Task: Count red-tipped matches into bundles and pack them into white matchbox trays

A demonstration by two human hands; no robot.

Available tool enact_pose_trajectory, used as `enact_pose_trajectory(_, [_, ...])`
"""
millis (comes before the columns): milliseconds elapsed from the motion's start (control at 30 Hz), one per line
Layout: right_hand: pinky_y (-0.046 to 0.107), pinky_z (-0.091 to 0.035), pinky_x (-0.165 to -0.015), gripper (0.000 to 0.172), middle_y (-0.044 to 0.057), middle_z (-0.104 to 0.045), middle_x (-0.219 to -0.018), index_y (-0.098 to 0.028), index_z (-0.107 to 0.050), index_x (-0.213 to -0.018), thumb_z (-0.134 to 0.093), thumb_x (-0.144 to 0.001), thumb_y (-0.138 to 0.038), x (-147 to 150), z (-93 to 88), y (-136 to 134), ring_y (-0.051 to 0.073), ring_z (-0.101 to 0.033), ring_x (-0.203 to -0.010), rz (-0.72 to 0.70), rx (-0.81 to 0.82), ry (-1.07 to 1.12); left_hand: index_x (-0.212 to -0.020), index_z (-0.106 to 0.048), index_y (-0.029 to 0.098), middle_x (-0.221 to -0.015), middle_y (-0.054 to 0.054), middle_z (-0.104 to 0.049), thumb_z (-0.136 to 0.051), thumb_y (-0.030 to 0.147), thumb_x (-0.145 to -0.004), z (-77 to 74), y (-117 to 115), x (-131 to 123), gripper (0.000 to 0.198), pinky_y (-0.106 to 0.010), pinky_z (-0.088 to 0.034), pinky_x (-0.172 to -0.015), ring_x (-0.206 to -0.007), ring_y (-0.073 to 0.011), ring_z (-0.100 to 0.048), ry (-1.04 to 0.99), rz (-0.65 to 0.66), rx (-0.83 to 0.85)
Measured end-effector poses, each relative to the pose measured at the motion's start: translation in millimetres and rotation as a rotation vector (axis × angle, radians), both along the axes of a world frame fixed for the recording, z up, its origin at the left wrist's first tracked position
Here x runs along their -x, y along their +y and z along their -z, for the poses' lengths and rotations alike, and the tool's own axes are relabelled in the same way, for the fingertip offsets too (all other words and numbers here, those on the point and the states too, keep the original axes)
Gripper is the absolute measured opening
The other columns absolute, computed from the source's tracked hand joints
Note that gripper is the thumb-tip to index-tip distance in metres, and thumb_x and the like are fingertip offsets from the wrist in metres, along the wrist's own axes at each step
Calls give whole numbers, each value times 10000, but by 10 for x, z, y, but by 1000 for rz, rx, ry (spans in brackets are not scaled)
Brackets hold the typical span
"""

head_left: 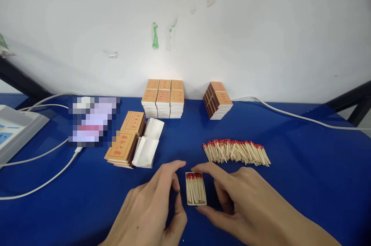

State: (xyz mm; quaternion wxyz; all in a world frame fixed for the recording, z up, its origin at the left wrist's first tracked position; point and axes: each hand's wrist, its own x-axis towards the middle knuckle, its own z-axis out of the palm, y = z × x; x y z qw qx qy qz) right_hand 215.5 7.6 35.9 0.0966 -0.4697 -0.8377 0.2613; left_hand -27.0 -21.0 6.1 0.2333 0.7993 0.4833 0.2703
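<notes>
A small white matchbox tray (196,204) filled with red-tipped matches (196,190) lies on the blue table, heads toward the far end. My right hand (240,195) grips this tray, index finger at its far end and thumb at its near end. Just left of the tray is my left hand (153,203), its thumb and index finger apart with nothing between them. Beyond my right hand, a loose row of matches (236,152) is spread on the table, red heads pointing away from me.
Flattened orange matchbox sleeves (124,145) and folded white trays (146,147) lie to the left. Stacked matchboxes (162,99) and a smaller stack (218,100) stand by the wall. A blurred phone (97,116), white cables (55,178) and a white device (20,126) occupy the far left.
</notes>
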Motion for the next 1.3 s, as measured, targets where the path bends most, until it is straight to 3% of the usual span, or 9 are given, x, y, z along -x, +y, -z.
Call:
enact_pose_trajectory(67, [265, -375, -516, 474, -125, -632, -595, -296, -673, -1349, -782, -899, -195, 8, -8, 2, 154, -627, -492, 16, 0, 14, -1516, -406, 247, -1020, 17, -750, -483, 160, -978, 1, -1, 1, 550, -155, -455, -388, -405, -51, -540, -9, -4, 2])
enact_pose_trajectory(200, [267, -377, -515, 625, -124, -637, -600, -288, -622, -1464, -827, -876, -232, 3, 0, 9, 166, -626, -502, 60, 20, -5, -1484, -414, 246, -992, 32, -737, -476, 162, -974, -1, -2, -13, 520, -140, -437, -374, -404, -45, -550, -12, -11, 2])
enact_pose_trajectory(367, [256, -368, -520, 459, -128, -625, -608, -313, -666, -1357, -784, -920, -236, -1, 12, 24, 152, -615, -513, 67, 65, 9, -1482, -412, 246, -958, 43, -727, -469, 166, -967, -10, -12, -30, 524, -148, -440, -380, -389, -46, -530, 2, -5, -6])
enact_pose_trajectory(500, [259, -375, -530, 566, -130, -615, -605, -301, -641, -1423, -821, -891, -232, -1, 17, 16, 153, -612, -517, 64, 22, 21, -1474, -406, 255, -934, 51, -716, -458, 158, -970, -7, -17, -33, 515, -149, -435, -383, -407, -56, -551, -7, -14, -7])
enact_pose_trajectory(633, [253, -382, -529, 474, -129, -624, -610, -328, -674, -1363, -809, -917, -241, -5, 13, 11, 143, -618, -526, 67, 41, 53, -1467, -403, 261, -939, 48, -714, -469, 164, -978, -2, -14, -35, 503, -153, -428, -381, -407, -59, -544, -14, -9, 4])
enact_pose_trajectory(767, [259, -401, -546, 634, -136, -628, -611, -313, -631, -1468, -848, -876, -247, -2, 26, 11, 148, -621, -531, 85, 32, 56, -1480, -394, 259, -939, 48, -716, -456, 165, -982, 11, -22, -30, 511, -171, -438, -394, -408, -66, -541, -4, -14, -10])
enact_pose_trajectory(933, [257, -369, -531, 540, -140, -621, -608, -309, -650, -1416, -787, -908, -185, 22, 60, 15, 136, -594, -526, 76, 91, 50, -1468, -403, 258, -931, 44, -708, -457, 170, -985, 20, -25, -26, 494, -180, -431, -403, -415, -70, -538, -15, -16, -11])
enact_pose_trajectory(1167, [284, -353, -569, 452, -130, -592, -621, -315, -645, -1419, -774, -989, -259, 90, -132, 335, 152, -581, -564, 90, 30, -4, -1043, -381, 284, -579, 167, -328, -460, 151, -1015, 5, -13, -53, 157, -194, -277, -360, -322, -76, -370, -27, -26, -108])
enact_pose_trajectory(1300, [316, -383, -644, 413, -103, -654, -660, -268, -652, -1399, -792, -1018, -340, 217, -265, 711, 176, -630, -611, 90, -22, -74, -947, -333, 286, -645, 126, -419, -474, 86, -1000, -26, 6, -72, 250, -216, -324, -415, -399, -73, -414, -6, 58, -206])
